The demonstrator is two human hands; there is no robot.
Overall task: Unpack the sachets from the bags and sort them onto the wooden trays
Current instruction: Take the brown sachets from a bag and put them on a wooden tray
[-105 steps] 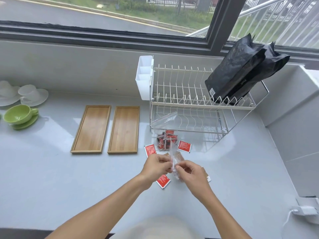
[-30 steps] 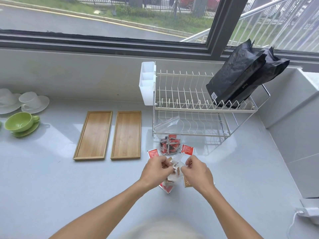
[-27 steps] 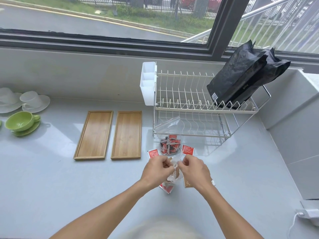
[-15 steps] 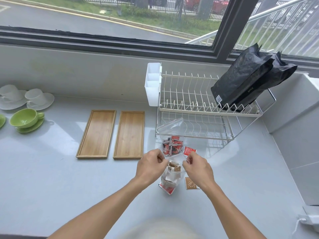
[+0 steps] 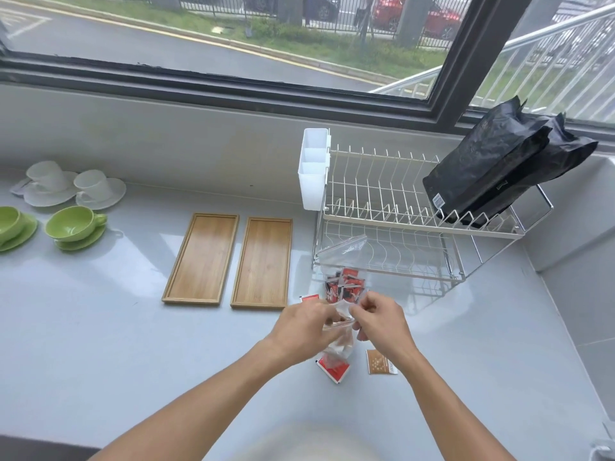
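Note:
My left hand (image 5: 304, 331) and my right hand (image 5: 382, 322) both pinch the mouth of a small clear zip bag (image 5: 339, 344) held just above the counter, its contents blurred. Under it lies a red sachet (image 5: 333, 370); a brown sachet (image 5: 380, 362) lies to its right. Behind my hands a second clear bag (image 5: 344, 266) holding several red sachets leans against the dish rack. Another red sachet (image 5: 309, 298) peeks out by my left hand. Two bare wooden trays (image 5: 202, 259) (image 5: 263, 262) lie side by side to the left.
A white wire dish rack (image 5: 399, 214) with a white cutlery holder (image 5: 313, 168) stands at the back right, black bags (image 5: 499, 164) leaning on it. Green cups (image 5: 75, 224) and white cups (image 5: 95, 188) on saucers sit far left. A window runs along the back.
My hands pulled the small bag's mouth apart, then came back together at its top. A brown sachet now lies on the counter at the right. The camera has tilted slightly.

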